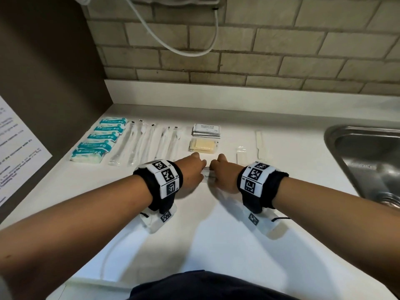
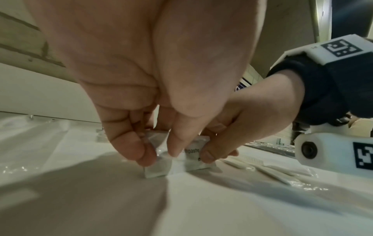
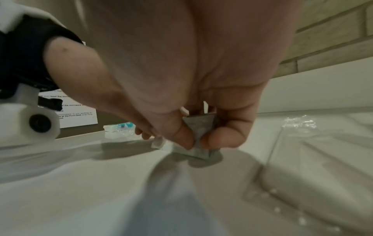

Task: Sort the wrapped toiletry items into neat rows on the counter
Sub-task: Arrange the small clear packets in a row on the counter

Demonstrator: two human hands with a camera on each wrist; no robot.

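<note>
The white bench (image 1: 238,224) runs below a brick wall, a steel sink (image 1: 368,156) at its right end; along the back lie teal soap packets (image 1: 101,139), wrapped toothbrushes (image 1: 147,141), shampoo sachets (image 1: 206,129) and a pale pack (image 1: 203,145); in front of these, the left hand (image 1: 192,169) and right hand (image 1: 223,172) each pinch an end of small toothpaste sachets (image 2: 191,159) on the bench.

White toothpaste packets (image 2: 177,161) on counter (image 1: 216,234)
</note>
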